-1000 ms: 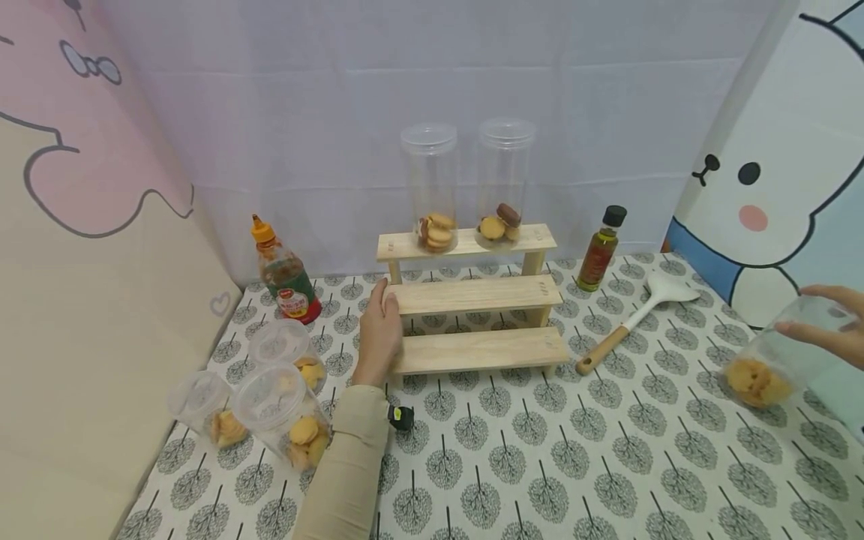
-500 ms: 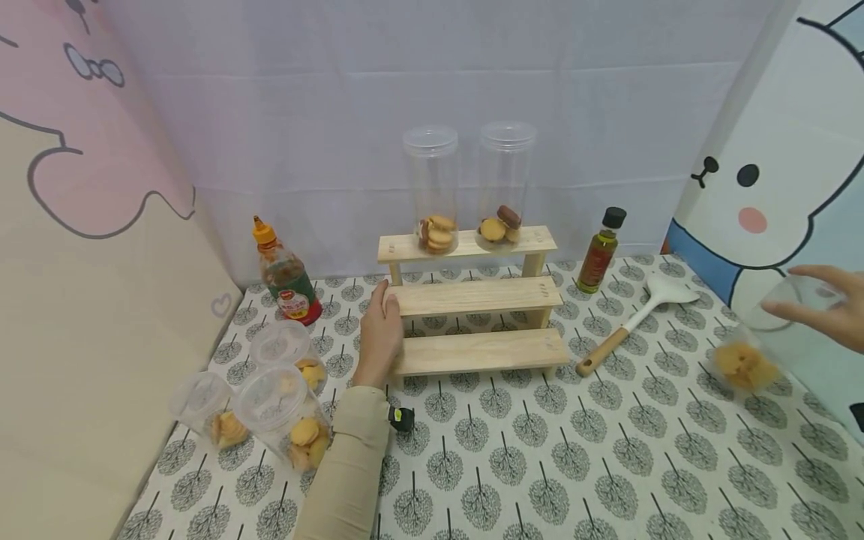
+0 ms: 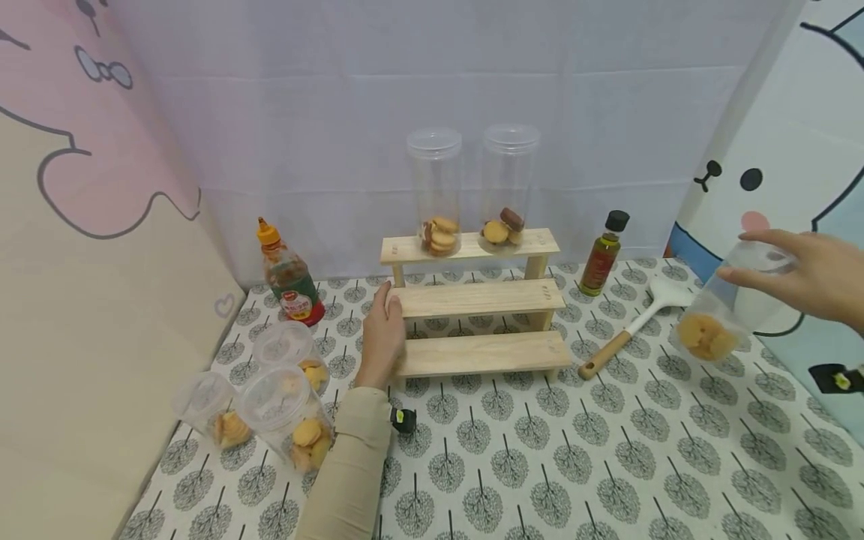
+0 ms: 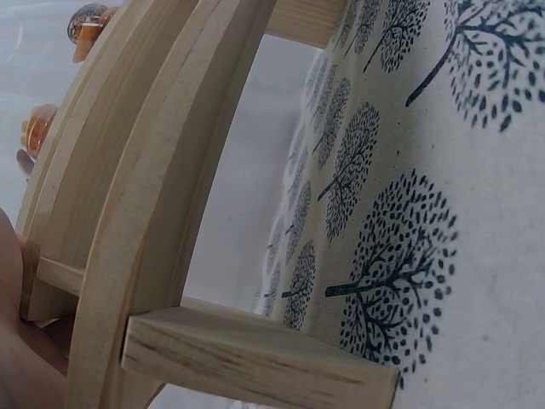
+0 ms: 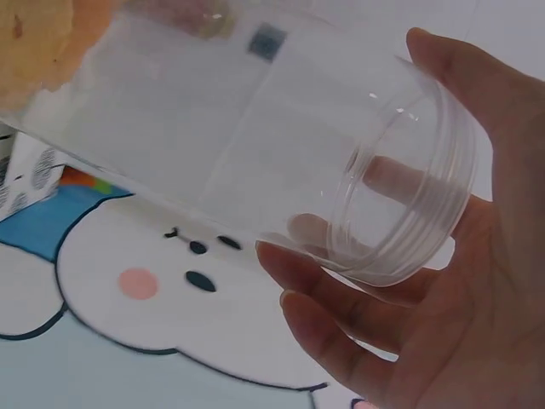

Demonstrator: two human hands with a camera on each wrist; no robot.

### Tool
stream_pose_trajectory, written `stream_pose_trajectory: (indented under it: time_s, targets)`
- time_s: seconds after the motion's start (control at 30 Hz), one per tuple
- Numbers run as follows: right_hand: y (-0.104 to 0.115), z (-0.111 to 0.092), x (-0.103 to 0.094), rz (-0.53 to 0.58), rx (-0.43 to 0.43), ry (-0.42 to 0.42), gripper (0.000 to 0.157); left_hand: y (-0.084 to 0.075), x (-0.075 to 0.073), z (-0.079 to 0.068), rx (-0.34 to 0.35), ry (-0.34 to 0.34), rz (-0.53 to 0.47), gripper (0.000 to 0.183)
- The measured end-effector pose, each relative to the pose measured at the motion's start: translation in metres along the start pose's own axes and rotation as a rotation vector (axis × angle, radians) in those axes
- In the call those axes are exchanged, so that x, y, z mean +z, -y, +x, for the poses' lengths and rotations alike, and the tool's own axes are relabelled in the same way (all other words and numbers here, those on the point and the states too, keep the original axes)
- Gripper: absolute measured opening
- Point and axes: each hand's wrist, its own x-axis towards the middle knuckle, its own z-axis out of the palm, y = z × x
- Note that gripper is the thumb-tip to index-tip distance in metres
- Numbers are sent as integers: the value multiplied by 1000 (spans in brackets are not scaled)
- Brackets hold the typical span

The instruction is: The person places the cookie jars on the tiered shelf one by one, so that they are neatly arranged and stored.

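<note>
Plainly, the right hand (image 3: 806, 276) grips a clear, tilted cookie jar (image 3: 725, 304), the left hand (image 3: 382, 334) a shelf (image 3: 478, 298).

From the head I look forward and down at the table (image 3: 628, 480), sharing the wooden shelf (image 3: 475, 298) with my left wrist view, close at its left end, and a jar (image 5: 221, 145) with my close right one, facing the right wall (image 5: 136, 315).

Six clear jars (image 3: 732, 301) — three lower left, two upper centre, one at right — two bottles (image 3: 295, 292), one spatula (image 3: 633, 328), one three-tiered wooden rack (image 3: 475, 298).
</note>
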Motion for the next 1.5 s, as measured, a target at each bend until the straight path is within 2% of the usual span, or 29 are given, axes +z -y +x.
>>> stream_pose_trajectory:
  time_s: [0.3,0.7,0.8,1.13,1.5]
  targets:
    - [52,26,-29,-39,-135,29,82,0,0,3,-1,-14,4,52]
    - [124,50,-49,58,-274,87,80,3,3,4,17,-19,13,52]
    - [142,55,-52,78,-310,105,81,2,4,4,15,-28,15,52]
    - [202,67,-59,81,-431,94,81,0,9,2,14,-28,10,52]
    - [247,80,-51,101,-527,121,82,-5,14,2,41,-18,3,52]
